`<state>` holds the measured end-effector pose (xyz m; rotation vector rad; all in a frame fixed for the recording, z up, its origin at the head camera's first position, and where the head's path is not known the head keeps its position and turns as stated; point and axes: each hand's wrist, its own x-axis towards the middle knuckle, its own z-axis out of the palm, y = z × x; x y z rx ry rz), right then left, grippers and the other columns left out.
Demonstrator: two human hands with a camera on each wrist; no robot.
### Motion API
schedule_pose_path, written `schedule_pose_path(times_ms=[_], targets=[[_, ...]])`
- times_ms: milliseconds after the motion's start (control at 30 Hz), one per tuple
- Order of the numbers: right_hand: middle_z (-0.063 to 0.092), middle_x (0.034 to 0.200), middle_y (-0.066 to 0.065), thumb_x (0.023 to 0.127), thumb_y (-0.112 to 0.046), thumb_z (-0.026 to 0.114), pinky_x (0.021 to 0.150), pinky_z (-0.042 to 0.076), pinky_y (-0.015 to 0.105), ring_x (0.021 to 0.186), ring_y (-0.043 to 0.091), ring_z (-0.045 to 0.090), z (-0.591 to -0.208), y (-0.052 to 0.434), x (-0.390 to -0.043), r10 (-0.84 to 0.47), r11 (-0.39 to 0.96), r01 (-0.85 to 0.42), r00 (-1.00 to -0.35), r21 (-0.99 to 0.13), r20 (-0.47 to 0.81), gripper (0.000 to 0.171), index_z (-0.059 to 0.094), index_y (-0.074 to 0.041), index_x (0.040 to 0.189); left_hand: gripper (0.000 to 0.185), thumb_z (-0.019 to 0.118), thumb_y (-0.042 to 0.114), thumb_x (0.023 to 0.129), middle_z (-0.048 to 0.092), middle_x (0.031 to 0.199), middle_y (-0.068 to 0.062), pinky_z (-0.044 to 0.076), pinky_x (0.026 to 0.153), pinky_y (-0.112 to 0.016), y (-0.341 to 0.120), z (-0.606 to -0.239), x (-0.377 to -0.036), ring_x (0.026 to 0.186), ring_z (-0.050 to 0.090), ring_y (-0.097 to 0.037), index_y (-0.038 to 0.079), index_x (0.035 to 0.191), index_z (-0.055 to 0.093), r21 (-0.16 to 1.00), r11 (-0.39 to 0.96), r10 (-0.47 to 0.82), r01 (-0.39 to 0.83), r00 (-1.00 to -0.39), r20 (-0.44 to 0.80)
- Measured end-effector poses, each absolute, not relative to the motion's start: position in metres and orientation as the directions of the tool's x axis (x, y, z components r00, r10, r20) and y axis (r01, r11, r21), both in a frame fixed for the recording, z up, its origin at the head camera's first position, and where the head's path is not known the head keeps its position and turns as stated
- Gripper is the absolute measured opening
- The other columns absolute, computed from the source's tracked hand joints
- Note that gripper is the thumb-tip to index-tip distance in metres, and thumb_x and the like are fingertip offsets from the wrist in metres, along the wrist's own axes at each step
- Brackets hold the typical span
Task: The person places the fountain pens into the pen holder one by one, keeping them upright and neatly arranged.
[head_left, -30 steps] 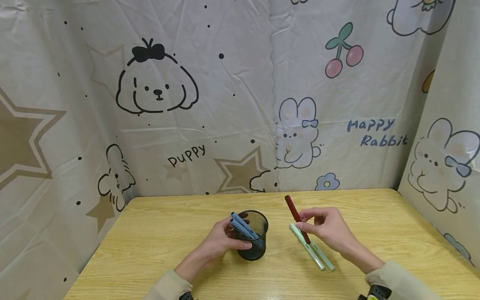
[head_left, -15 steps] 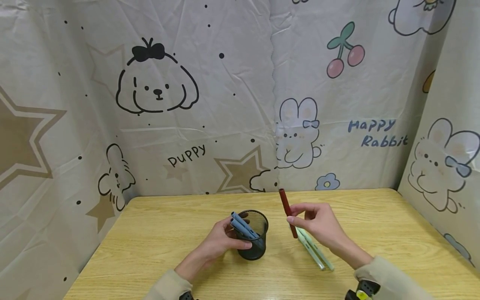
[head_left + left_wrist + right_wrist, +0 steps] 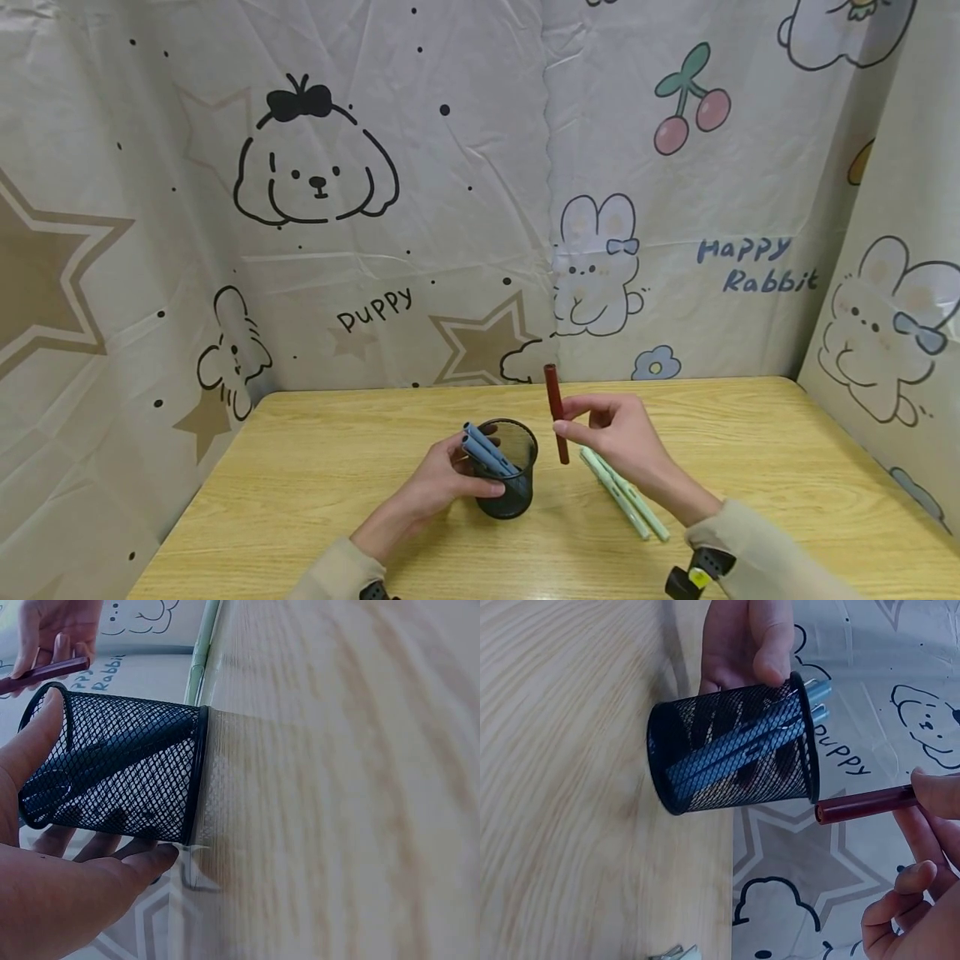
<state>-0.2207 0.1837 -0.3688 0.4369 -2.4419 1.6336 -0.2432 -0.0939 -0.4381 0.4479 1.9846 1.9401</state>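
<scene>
A black mesh pen cup (image 3: 508, 475) (image 3: 120, 769) (image 3: 735, 750) stands mid-table with two blue pens (image 3: 486, 452) (image 3: 742, 746) leaning in it. My left hand (image 3: 442, 483) (image 3: 52, 877) grips the cup, fingers curled round its wall. My right hand (image 3: 611, 437) (image 3: 922, 847) pinches a dark red pen (image 3: 556, 412) (image 3: 866, 804) (image 3: 41, 673), held nearly upright above the table just right of the cup's rim. Two pale green pens (image 3: 624, 496) lie on the wooden table (image 3: 315, 475) under the right hand.
Cartoon-printed cloth (image 3: 450, 192) walls the table at the back and on both sides. The table's front edge lies near my sleeves. Bare wood spreads left of the cup and at the far right.
My right hand has lifted the red pen off the green pens and carried it left and upward toward the cup. The left hand and cup have stayed put.
</scene>
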Motion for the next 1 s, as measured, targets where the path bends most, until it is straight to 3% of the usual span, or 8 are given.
schedule_pose_path(times_ms=[367, 567, 1000], targets=[[0.077, 0.094, 0.006, 0.09, -0.018, 0.086, 0.051, 0.029, 0.025, 0.055, 0.012, 0.038, -0.362, 0.167, -0.226, -0.154, 0.286, -0.382, -0.923, -0.879, 0.351, 0.015, 0.083, -0.01, 0.103, 0.083, 0.09, 0.002, 0.083, 0.053, 0.153, -0.022, 0.047, 0.11, -0.044, -0.093, -0.438, -0.244, 0.131, 0.059, -0.034, 0.007, 0.156, 0.052, 1.0, 0.018, 0.444, -0.007, -0.896, -0.014], [0.072, 0.084, 0.007, 0.089, -0.015, 0.087, 0.05, 0.028, 0.025, 0.055, 0.011, 0.037, -0.362, 0.159, -0.231, -0.147, 0.264, -0.403, -0.915, -0.876, 0.376, 0.016, 0.083, -0.006, 0.103, 0.082, 0.089, 0.0, 0.082, 0.052, 0.153, -0.024, 0.048, 0.108, -0.042, -0.094, -0.439, -0.244, 0.128, 0.06, -0.033, 0.007, 0.155, 0.052, 1.0, -0.002, 0.445, -0.018, -0.895, -0.015], [0.078, 0.094, 0.004, 0.089, -0.012, 0.086, 0.053, 0.029, 0.023, 0.056, 0.01, 0.038, -0.374, 0.146, -0.243, -0.167, 0.24, -0.446, -0.894, -0.862, 0.416, 0.013, 0.084, -0.01, 0.101, 0.081, 0.09, 0.001, 0.083, 0.054, 0.151, -0.023, 0.048, 0.109, -0.044, -0.094, -0.439, -0.244, 0.128, 0.061, -0.033, 0.007, 0.154, 0.053, 1.0, 0.009, 0.44, -0.022, -0.898, -0.024]])
